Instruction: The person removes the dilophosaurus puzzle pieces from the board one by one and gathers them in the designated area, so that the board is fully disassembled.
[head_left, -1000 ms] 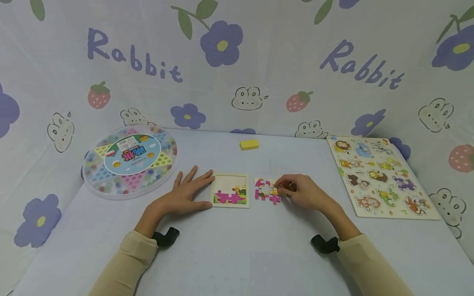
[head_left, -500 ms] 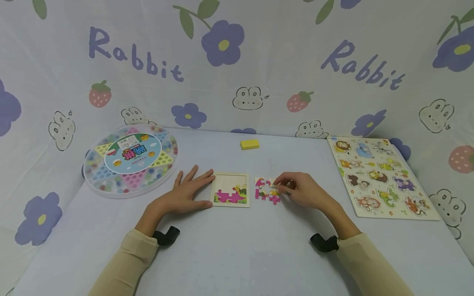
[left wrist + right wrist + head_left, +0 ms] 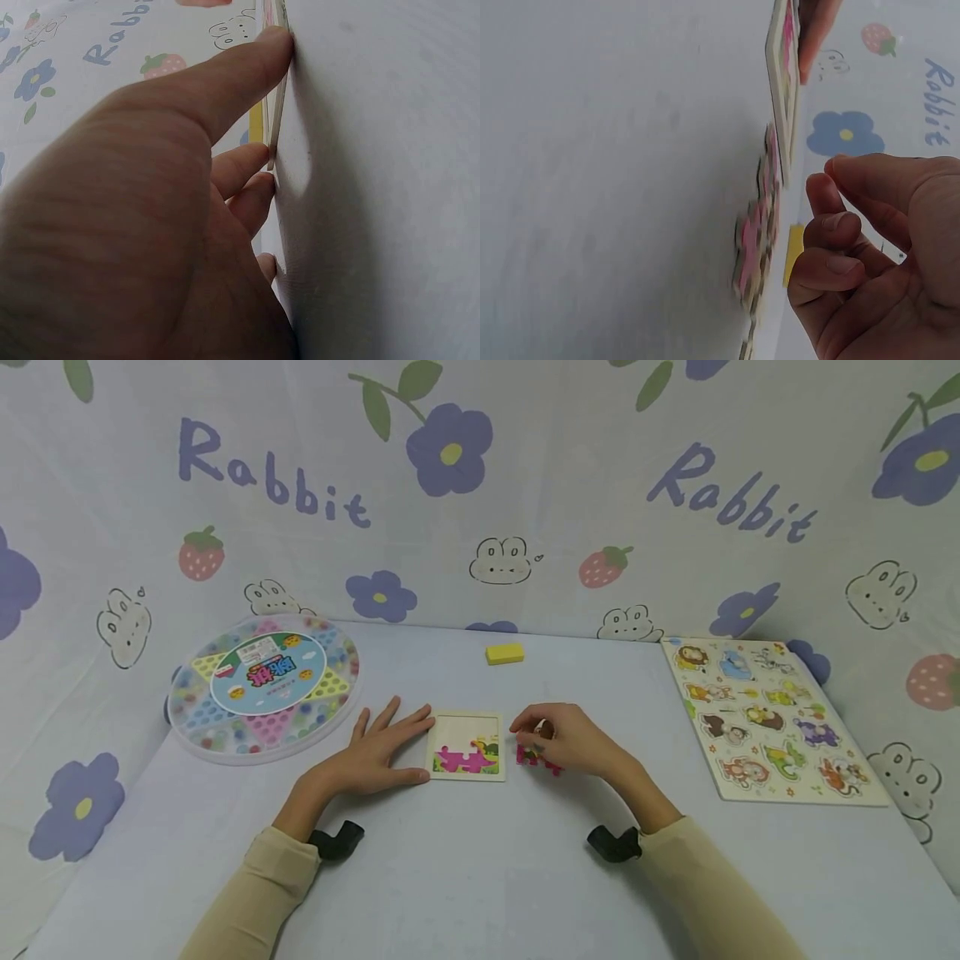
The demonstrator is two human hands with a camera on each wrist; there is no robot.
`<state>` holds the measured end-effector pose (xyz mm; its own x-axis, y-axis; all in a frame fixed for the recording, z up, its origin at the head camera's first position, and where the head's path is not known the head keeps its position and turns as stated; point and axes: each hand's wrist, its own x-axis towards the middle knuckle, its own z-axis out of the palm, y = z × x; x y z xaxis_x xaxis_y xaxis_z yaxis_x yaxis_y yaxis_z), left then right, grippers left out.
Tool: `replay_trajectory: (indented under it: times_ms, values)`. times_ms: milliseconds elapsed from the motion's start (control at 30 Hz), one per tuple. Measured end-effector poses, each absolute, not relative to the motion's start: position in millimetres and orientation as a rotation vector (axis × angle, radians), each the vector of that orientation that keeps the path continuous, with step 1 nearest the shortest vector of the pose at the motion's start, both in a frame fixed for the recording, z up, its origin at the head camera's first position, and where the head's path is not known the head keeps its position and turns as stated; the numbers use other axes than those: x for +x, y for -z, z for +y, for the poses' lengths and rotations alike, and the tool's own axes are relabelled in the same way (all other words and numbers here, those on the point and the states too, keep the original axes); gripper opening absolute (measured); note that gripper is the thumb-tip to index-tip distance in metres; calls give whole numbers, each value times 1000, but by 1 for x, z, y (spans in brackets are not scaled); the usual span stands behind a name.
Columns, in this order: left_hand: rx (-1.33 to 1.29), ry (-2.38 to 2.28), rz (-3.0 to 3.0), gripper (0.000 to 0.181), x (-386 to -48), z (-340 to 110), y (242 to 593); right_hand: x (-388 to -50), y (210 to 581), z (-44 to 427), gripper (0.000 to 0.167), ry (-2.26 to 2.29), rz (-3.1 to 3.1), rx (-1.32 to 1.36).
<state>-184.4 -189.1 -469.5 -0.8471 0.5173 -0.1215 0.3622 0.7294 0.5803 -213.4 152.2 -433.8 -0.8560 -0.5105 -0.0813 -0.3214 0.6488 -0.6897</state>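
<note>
My left hand lies with spread, straight fingers at the left edge of a square wooden puzzle tray, thumb and index fingertips touching its rim. Pink and green pieces fill the lower part of that tray; bare wood shows above. My right hand hovers over several loose jigsaw pieces just right of the tray, hiding most of them. In the right wrist view its fingers are curled, with the thumb tip close to the index fingertip. No piece is visible between them, though a small one could be hidden.
A yellow block lies behind the tray. At the left is a round Chinese checkers set. An animal peg-puzzle board lies at the right. Patterned cloth hangs behind the white table.
My right hand has moved left from the right edge of the loose pieces to over them, nearer the tray. My left hand and the tray have stayed in place.
</note>
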Motion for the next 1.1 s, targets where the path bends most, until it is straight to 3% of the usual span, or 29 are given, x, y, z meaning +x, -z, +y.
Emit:
replay_trajectory:
  times_ms: [300,867,1100]
  values:
    - [687,-812,2649,87,-184,-189,468,-216,434,125,16,956,2575,-735]
    - [686,-815,2652,86,-184,-189,468,-228,434,115,39,791,2530,-849]
    - [693,-812,2654,86,-184,-190,468,-228,429,115,40,765,2507,-845]
